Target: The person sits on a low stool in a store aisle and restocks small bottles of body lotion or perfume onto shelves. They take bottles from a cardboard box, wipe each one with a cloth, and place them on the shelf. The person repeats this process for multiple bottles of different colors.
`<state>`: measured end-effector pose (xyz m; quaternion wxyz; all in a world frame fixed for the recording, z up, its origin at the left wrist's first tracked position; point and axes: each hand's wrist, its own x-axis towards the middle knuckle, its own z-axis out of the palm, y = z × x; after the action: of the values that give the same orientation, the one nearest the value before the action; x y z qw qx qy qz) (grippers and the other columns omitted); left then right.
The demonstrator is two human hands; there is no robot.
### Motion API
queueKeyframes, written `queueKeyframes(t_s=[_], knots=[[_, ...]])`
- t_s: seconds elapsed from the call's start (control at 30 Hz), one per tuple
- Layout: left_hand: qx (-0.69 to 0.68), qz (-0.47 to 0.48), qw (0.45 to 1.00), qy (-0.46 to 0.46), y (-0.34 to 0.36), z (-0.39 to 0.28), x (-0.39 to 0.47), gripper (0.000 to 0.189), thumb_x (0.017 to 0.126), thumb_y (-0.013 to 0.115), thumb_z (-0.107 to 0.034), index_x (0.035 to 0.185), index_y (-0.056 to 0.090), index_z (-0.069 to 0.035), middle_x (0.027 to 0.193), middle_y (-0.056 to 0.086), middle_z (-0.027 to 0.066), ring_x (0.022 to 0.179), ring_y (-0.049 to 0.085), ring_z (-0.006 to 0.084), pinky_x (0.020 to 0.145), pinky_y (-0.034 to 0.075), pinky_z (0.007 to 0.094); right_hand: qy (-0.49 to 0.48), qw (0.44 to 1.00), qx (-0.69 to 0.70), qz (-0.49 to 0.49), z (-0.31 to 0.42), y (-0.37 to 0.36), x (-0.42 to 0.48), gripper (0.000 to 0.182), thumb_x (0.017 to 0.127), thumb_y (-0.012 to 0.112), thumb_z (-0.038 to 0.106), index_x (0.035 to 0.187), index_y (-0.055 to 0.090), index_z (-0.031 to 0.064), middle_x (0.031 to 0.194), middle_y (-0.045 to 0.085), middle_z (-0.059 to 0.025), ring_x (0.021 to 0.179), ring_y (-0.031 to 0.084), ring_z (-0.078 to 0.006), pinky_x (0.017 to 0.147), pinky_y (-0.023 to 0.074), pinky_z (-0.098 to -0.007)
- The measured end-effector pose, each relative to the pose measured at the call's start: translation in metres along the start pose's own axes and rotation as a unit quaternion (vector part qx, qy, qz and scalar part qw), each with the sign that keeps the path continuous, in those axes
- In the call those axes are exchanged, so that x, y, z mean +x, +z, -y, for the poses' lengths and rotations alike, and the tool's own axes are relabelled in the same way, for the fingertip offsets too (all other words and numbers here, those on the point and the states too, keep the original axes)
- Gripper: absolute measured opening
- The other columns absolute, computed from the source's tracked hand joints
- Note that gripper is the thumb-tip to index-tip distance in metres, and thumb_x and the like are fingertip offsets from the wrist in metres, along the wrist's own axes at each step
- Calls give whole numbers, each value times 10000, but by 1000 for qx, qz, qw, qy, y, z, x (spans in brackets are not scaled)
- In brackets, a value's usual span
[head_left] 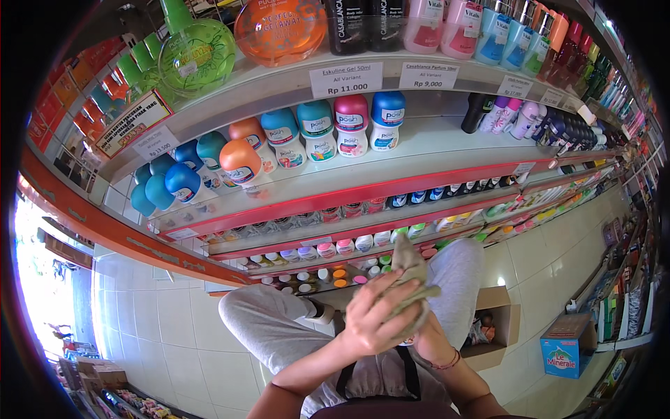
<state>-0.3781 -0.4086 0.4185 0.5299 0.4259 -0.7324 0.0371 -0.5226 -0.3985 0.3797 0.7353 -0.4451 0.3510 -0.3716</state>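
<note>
My left hand (372, 316) is closed over a greyish-green cloth (411, 262) in front of my lap. From the other side my right hand (430, 335), with a red bracelet at its wrist, grips a small item (407, 341) under the cloth. Only a pale, printed bit of that item shows; the cloth and fingers hide the rest. Ahead, on a white shelf (324, 167), Posh roll-on deodorants stand in a group, among them a pink-capped one (351, 125), a blue-capped one (388, 121) and an orange-capped one (239, 163).
Perfume bottles, including a round green one (196, 55) and an orange one (280, 31), line the upper shelf. Lower shelves hold rows of small bottles (327, 250). On the tiled floor (162, 319), an open cardboard box (497, 324) and a blue carton (562, 348) stand right of my knees.
</note>
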Motion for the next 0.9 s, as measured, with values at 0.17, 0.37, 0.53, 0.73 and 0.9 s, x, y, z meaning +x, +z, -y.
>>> queueKeyframes(t_s=[0.17,0.37,0.53,0.73,0.9], knots=[[-3,20,998,51,13,-9,-15,271,628,701,-198,879,673,-98,1152,569,65,1110,501,304,876,469,418,1,971,240,-8,2,-3,9,616,904,357,488,1301,310,20,1225,448,-97,1120,464,-184,918,401,-321],[-208,75,971,-94,8,1,-70,309,736,673,-212,964,621,-10,1122,573,140,1076,531,290,943,395,378,-184,944,272,-31,42,1,29,766,829,435,588,1322,301,18,1062,455,-50,997,447,-162,873,381,-311],[-527,14,703,-477,11,-3,-65,485,840,605,-243,1217,446,17,1145,528,113,1100,465,178,943,343,302,-208,964,165,-18,30,-1,33,798,625,786,401,1201,391,15,999,524,-78,918,514,-177,793,431,-306],[-600,0,549,-582,-4,-8,-45,337,804,636,-62,1110,507,-5,896,607,23,772,556,68,660,461,218,-442,870,-218,2,19,3,35,647,551,845,94,1050,441,21,886,609,-154,794,591,-225,701,474,-325],[-525,4,608,-595,-12,-4,-36,226,781,666,-67,973,575,8,838,618,35,731,561,71,639,464,210,-499,827,-249,-71,0,1,36,614,550,844,118,1027,468,28,842,643,-131,756,627,-233,655,495,-317]])
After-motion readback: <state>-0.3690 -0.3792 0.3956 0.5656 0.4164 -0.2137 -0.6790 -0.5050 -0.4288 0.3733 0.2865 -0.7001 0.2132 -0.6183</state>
